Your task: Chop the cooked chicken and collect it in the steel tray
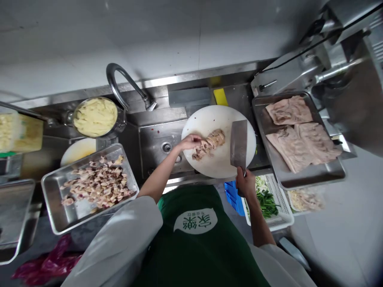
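A round white cutting board [206,119] lies across the sink. On it rests a row of cooked, partly chopped meat [216,138], with loose pieces at its lower left. My left hand [190,141] is at the left end of the meat, fingers drawn together on a piece there; the fingertips are partly lost against it. In my right hand [245,183] is a cleaver [238,143], gripped by the handle. Its broad blade is over the right side of the board, apart from the meat.
Left stand a tray [72,215] of chopped meat pieces and a pot [95,116] of pale yellow strips. A faucet [115,77] arches over the sink [152,139]. Right are a tray [305,183] with slabs of pale meat and a white basket [284,215] of greens.
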The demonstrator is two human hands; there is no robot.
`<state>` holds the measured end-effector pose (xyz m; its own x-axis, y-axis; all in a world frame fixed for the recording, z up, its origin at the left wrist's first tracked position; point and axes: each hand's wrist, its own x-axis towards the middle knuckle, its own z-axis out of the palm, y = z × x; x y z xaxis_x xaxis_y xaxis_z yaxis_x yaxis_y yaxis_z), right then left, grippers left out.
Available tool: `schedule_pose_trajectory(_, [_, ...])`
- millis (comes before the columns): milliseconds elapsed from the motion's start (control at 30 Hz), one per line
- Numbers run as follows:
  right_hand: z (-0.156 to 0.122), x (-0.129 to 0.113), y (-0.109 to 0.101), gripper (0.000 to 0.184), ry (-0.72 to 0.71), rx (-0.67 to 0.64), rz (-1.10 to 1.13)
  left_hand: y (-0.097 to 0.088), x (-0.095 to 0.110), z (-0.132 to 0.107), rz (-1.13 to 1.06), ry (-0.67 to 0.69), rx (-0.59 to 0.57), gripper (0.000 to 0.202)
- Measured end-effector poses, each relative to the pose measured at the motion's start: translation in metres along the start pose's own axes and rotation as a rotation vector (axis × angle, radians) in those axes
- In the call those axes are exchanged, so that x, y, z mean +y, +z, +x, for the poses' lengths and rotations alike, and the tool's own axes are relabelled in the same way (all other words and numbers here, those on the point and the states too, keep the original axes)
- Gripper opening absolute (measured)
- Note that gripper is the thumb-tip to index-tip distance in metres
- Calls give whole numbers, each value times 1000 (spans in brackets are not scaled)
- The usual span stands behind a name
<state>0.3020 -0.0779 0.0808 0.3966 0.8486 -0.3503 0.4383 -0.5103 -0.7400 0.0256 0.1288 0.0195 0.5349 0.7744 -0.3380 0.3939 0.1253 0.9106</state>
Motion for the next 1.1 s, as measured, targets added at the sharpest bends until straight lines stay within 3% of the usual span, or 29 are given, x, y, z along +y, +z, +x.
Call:
schedule_pose_trajectory(100, [9,-6,2,46,-96,-67,-135,-11,-1,10,93,-36,118,26])
schedule_pose_trajectory(167, [16,-19,6,45,-175,-129,-248,-10,-1,10,152,24,347,28])
schedule_pose_trajectory(233, [23,-38,12,41,-269,-196,-359,-7,-3,2,141,109,648,25])
schedule_pose_trajectory(333, [37,-74,26,39,-413,-246,-469,2,-8,-25,99,147,1060,2])
schedule_pose_trajectory(367, [42,-85,33,39,-453,-235,-483,5,-10,-35,100,134,1157,4])
schedule_pose_trajectory(433, [52,-103,50,42,-517,-176,-467,12,-13,-51,117,109,1242,10])
schedule_pose_trajectory(533, [68,-113,85,44,-573,-135,-394,23,-15,-57,163,131,1089,12])
schedule_pose_trajectory(633, [81,-106,119,38,-542,-245,-391,33,-17,-44,196,222,849,15])
schedule_pose_trajectory(700, [89,-99,130,33,-495,-308,-391,38,-18,-36,219,244,734,17])
schedule_pose_trajectory(800, [96,-93,122,28,-462,-313,-342,35,-19,-31,256,223,666,18])
schedule_pose_trajectory(900, [95,-91,96,32,-404,-240,-261,16,-17,-26,288,254,581,24])
schedule_pose_trajectory(1033, [89,-90,68,36,-290,-168,-159,-14,-9,-8,390,415,121,40])
schedule_pose_trajectory(1100, [85,-91,64,35,-238,-146,-77,-16,-6,-5,399,421,22,32])
